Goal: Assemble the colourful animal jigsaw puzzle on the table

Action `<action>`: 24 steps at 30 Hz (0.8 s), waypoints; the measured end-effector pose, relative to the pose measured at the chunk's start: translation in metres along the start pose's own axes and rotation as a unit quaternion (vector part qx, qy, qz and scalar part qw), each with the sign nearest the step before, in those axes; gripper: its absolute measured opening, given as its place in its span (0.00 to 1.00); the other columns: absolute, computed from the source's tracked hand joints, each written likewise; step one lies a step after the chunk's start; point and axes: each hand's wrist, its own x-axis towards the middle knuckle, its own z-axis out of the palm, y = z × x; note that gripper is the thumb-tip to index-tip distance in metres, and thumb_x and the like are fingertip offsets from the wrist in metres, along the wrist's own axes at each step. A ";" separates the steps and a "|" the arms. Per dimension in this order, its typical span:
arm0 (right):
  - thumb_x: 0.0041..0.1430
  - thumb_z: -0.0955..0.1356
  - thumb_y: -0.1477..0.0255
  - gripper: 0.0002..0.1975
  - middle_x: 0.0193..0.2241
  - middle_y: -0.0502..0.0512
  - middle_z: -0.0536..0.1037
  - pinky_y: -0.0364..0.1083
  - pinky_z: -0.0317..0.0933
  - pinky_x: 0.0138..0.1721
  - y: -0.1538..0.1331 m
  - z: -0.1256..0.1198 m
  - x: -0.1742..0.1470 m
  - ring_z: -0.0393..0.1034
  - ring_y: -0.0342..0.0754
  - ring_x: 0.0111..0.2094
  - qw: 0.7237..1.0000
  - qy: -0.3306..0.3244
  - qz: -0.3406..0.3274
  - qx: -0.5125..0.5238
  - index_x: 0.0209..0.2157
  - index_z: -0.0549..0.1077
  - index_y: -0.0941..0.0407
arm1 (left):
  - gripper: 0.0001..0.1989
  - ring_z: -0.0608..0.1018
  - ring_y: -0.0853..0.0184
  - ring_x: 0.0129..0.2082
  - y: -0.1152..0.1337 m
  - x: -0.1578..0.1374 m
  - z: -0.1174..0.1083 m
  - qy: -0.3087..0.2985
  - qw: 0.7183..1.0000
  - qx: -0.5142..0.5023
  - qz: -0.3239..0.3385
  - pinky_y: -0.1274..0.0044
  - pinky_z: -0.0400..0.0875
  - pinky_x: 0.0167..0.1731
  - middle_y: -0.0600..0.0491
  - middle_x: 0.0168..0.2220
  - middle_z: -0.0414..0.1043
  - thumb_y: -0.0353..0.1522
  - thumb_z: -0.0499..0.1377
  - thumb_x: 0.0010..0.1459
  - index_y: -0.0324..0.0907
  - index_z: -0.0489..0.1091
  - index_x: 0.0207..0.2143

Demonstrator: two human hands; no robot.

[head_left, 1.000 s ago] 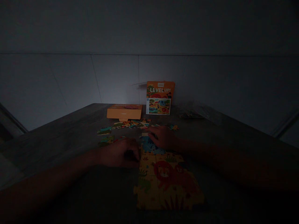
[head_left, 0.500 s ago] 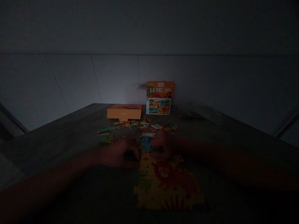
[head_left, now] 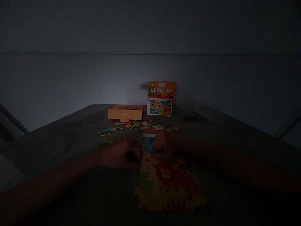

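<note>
A partly joined jigsaw puzzle (head_left: 150, 197) with a red lion on yellow ground lies on the table before me. At its far end is a puzzle piece with a blue elephant (head_left: 148, 145). My right hand (head_left: 164, 146) is closed on this piece from the right, its fingers covering part of the picture. Curled at the puzzle's left edge, my left hand (head_left: 122, 153) has its thumb and fingertips against the border. The dim light hides exactly how those fingertips grip.
Loose puzzle pieces (head_left: 105, 131) lie scattered beyond my hands. Behind them are an open orange box (head_left: 125, 114) and an upright "LEVEL UP!" box (head_left: 162, 91) with a picture card (head_left: 160, 106) in front. Clear plastic packaging (head_left: 209, 114) lies at the back right, near the wall.
Almost nothing differs. Both hands keep their places at the puzzle, and the view has shifted very slightly.
</note>
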 end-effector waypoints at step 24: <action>0.60 0.63 0.58 0.22 0.15 0.45 0.62 0.43 0.45 0.22 0.000 -0.001 0.000 0.54 0.40 0.17 1.000 -0.004 0.005 0.007 0.18 0.56 0.54 | 0.04 0.75 0.66 0.36 0.003 0.003 0.000 -0.001 1.000 -0.010 0.016 0.76 0.70 0.36 0.52 0.34 0.74 0.33 0.64 0.57 0.41 0.75 0.33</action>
